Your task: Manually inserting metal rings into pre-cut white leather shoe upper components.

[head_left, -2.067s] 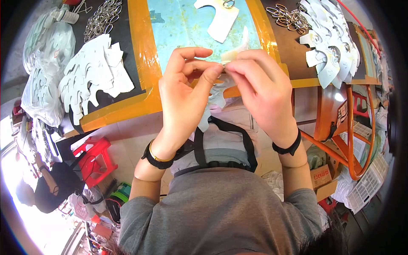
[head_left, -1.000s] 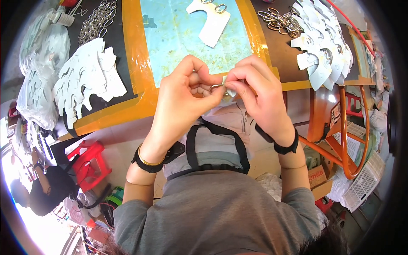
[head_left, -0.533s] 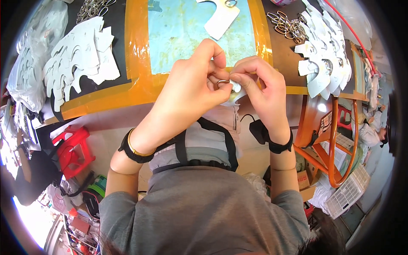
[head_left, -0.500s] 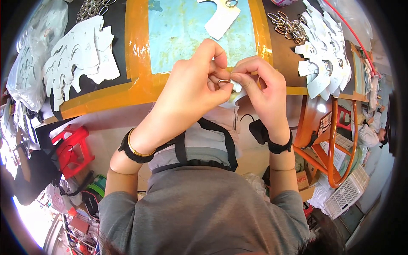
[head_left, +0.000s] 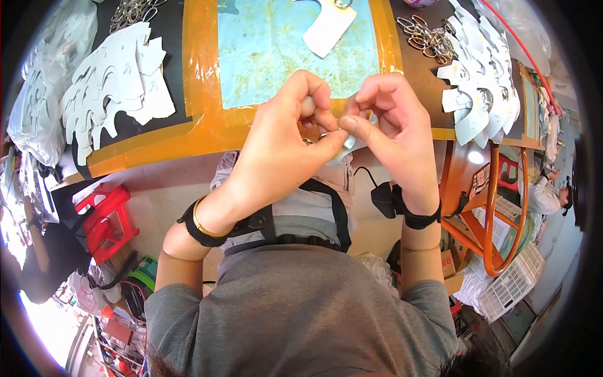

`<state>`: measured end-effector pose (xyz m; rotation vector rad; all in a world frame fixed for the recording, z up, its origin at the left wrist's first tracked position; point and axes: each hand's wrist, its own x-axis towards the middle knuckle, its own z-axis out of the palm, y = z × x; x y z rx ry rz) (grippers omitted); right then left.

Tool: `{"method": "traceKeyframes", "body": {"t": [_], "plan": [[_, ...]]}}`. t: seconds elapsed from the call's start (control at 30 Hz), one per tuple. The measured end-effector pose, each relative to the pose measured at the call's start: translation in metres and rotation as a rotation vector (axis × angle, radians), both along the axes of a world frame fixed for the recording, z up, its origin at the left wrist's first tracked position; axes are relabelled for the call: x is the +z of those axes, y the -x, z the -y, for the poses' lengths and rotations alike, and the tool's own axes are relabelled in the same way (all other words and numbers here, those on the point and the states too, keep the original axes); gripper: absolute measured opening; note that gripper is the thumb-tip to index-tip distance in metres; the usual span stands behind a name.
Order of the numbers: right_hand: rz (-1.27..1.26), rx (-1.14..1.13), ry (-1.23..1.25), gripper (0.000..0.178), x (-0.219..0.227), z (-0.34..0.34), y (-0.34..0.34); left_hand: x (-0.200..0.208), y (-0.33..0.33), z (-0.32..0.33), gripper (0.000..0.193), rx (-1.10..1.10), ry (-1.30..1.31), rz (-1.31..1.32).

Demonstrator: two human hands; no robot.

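Observation:
Just over the table's front edge, my left hand (head_left: 282, 129) and my right hand (head_left: 397, 135) meet fingertip to fingertip. Both are closed in a pinch on a small white cut piece (head_left: 349, 143), mostly hidden behind the fingers. A bit of a metal ring (head_left: 324, 135) shows by my left fingertips; how it joins the piece I cannot tell. Beyond my hands, a curved white cut piece (head_left: 328, 31) lies on the blue mat (head_left: 264, 69), with a metal ring (head_left: 343, 3) at its top end.
White cut pieces are stacked at left (head_left: 113, 81) and right (head_left: 480, 81). Metal rings lie in a right heap (head_left: 427, 39) and a left heap (head_left: 135, 12). Orange tape (head_left: 204, 107) borders the mat. A red stool (head_left: 105, 223) and an orange-brown chair (head_left: 490, 220) stand below table height.
Both hands have shifted slightly toward me, and my right fingers are curled differently. The metal ring at my left fingertips, plainer before, is now mostly covered.

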<state>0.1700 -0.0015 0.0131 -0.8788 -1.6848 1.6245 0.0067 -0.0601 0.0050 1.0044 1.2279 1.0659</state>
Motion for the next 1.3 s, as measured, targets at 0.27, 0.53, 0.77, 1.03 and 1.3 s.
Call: {"method": "traceKeyframes", "body": {"t": [0.27,0.53,0.77,1.03,1.3], "plan": [[-0.258,-0.31,-0.272,0.01,0.005,-0.014,-0.008,-0.006,-0.005,-0.007,0.036,0.299,-0.042,0.347],[0.018,-0.359,0.021,0.012,-0.014,0.025,0.027,-0.018,-0.021,-0.005,0.036,0.46,-0.416,0.028],[0.12,-0.273,-0.439,0.007,-0.003,0.005,0.012,-0.007,-0.013,-0.001,0.034,0.369,-0.324,-0.221],[0.094,-0.146,-0.15,0.008,0.008,0.005,0.005,0.008,0.001,0.002,0.038,0.208,-0.218,-0.19],[0.304,-0.067,-0.254,0.008,0.015,0.003,-0.002,0.002,-0.004,0.003,0.036,0.205,-0.156,-0.103]]}}
